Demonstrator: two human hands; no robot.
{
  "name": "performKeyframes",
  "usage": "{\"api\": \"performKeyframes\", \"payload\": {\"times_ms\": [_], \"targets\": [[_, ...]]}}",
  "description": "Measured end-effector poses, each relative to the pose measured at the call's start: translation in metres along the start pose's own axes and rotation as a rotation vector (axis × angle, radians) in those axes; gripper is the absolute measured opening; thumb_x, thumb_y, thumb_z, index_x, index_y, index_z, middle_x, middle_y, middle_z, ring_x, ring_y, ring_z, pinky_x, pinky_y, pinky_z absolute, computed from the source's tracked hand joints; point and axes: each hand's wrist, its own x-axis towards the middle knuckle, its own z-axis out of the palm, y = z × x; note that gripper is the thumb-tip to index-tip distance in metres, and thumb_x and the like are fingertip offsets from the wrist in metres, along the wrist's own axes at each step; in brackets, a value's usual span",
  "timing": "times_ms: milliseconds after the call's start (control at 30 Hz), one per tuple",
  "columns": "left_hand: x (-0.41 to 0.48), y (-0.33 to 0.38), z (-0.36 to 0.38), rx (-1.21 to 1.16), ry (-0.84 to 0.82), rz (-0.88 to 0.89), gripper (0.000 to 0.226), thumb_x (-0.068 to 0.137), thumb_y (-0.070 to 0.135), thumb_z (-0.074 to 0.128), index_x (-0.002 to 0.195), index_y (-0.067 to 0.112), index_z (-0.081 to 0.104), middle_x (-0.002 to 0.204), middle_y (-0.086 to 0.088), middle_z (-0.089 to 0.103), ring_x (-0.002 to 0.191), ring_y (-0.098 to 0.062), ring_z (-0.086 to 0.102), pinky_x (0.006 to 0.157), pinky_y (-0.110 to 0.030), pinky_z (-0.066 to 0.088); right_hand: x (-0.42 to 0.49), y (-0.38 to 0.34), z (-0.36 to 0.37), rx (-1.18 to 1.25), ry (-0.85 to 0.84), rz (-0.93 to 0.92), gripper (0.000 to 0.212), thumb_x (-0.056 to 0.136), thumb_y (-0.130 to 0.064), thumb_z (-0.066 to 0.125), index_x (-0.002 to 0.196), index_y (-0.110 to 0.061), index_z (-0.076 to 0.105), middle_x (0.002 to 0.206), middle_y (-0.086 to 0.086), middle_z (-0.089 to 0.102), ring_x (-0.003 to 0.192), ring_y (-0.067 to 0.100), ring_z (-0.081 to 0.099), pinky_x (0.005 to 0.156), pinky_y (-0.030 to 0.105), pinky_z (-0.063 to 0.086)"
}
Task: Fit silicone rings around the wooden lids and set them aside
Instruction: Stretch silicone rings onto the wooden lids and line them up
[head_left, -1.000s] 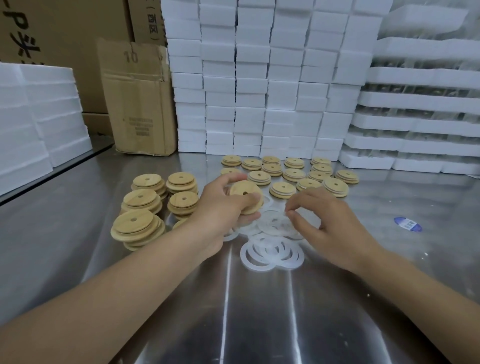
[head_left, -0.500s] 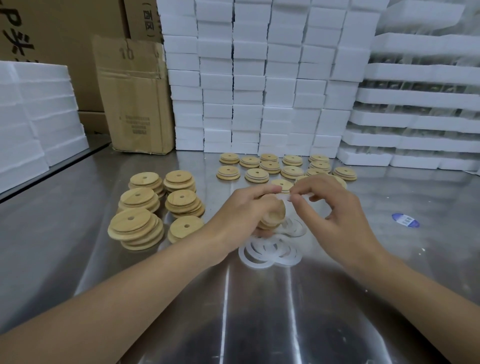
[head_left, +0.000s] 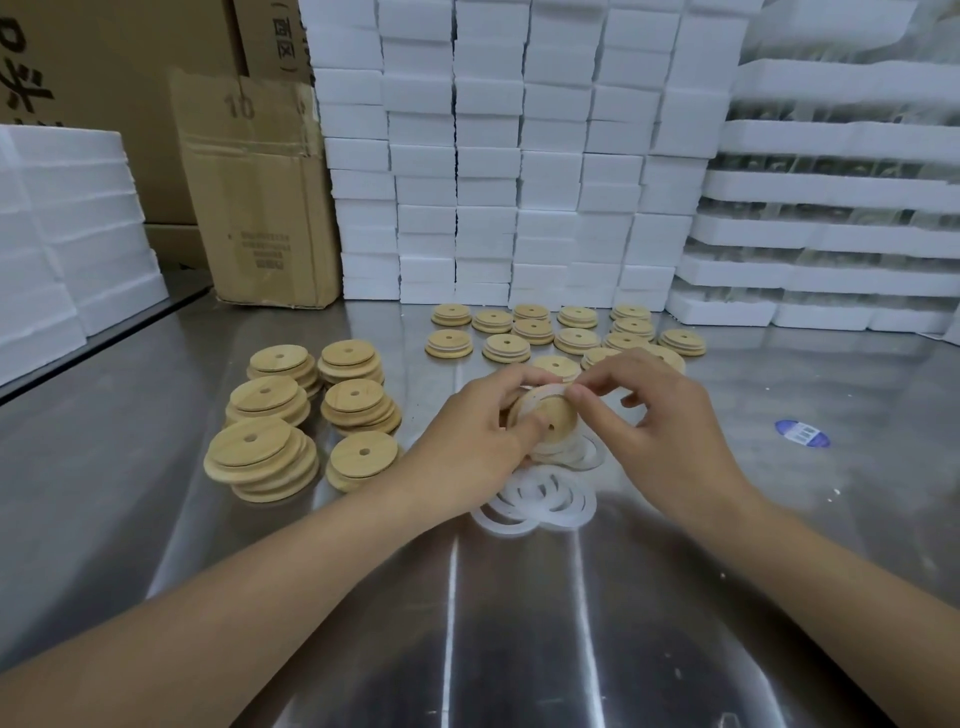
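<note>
Steel table (head_left: 156, 519): lid stacks (head_left: 260, 457) left of the fingers (head_left: 608, 376), ringed lids (head_left: 576, 340) beyond, loose rings (head_left: 537, 500) beneath, perhaps a sticker (head_left: 801, 433) right.

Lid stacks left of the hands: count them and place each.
6, on the metal table, two columns of three: outer far stack, outer middle stack, outer near stack; inner far stack, inner middle stack, inner near stack, the last nearest the left hand. None appears hidden.
</note>
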Motion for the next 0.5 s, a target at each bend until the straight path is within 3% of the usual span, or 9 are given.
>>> {"api": "performKeyframes", "payload": {"times_ms": [200,333,500], "targets": [[0.000,0.001,-0.003,-0.040,-0.043,0.017,0.029,0.112,0.022,0.055,0.134,0.029,0.073,0.122,0.008,0.078,0.117,-0.012,0.073,0.094,-0.047,0.065,0.001,0.005,0.000,-0.026,-0.017,-0.006,0.009,0.096,-0.035,0.069,0.095,-0.028,0.075,0.094,-0.016,0.069,0.095,0.008,0.064,0.081,0.009,0.041],[0.002,-0.004,-0.008,0.058,-0.002,0.064,0.032,0.111,0.020,0.058,0.138,0.031,0.072,0.126,0.013,0.077,0.119,-0.010,0.071,0.098,-0.045,0.063,0.002,0.009,-0.002,-0.036,-0.045,-0.005,0.005,0.096,-0.033,0.071,0.095,-0.029,0.073,0.094,-0.016,0.070,0.095,0.007,0.065,0.080,0.009,0.042],[0.005,-0.008,-0.017,0.091,0.090,0.105,0.024,0.103,0.021,0.073,0.117,0.040,0.080,0.110,0.014,0.080,0.100,-0.007,0.076,0.088,-0.031,0.060,0.003,0.012,-0.005,-0.055,-0.097,0.011,0.004,0.098,-0.033,0.072,0.094,-0.034,0.071,0.095,-0.018,0.070,0.098,0.006,0.065,0.078,0.020,0.048]]}}
